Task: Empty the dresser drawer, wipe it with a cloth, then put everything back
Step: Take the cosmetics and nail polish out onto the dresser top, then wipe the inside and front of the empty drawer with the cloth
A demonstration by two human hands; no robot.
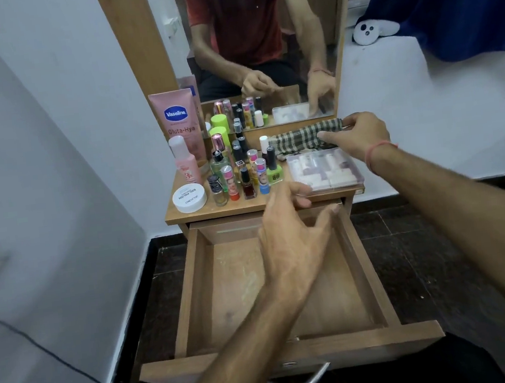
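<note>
Crowded wooden dresser top (pixel 185 216): right hand (pixel 353 135) pinches the checked cloth (pixel 298 138); left hand (pixel 292 218), fingers loose, could topple small glass bottles (pixel 244 173).

The wooden drawer (pixel 274 286) stands pulled fully out, bare inside. A crumpled checked cloth (pixel 302 140) lies along the worktop's (pixel 181 212) back edge.

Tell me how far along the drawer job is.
Done: the drawer is pulled out and looks empty; the bottles and clear plastic box stand on the dresser top. In hand: the right hand grips the checked cloth; the left hand hovers open over the drawer. Left: whether wiping is done is unclear; everything must go back.
</note>
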